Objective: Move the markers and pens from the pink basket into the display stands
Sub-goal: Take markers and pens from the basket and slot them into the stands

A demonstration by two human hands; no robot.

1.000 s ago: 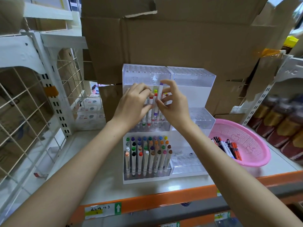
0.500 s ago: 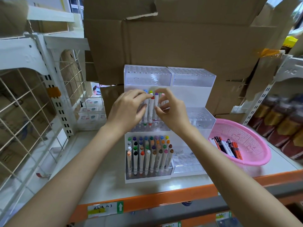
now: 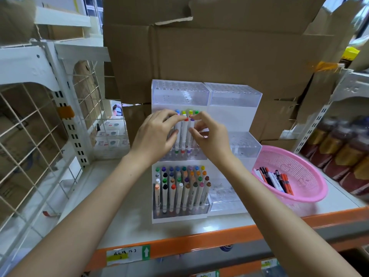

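Note:
Two clear stepped display stands stand side by side, the left stand and the right stand. The left stand's bottom tier is full of white markers with coloured caps. On its middle tier stands a small bunch of markers. My left hand and my right hand pinch this bunch from both sides, fingertips at the caps. The marker tips rest in the tier's holes. The pink basket sits at the right and holds several pens.
Large cardboard boxes rise right behind the stands. A white wire rack flanks the left side. Jars fill the shelf at the right. The orange shelf edge runs along the front.
Both hands have lowered with the bunch of markers, and the markers now stand lower in the middle tier. The basket has not moved.

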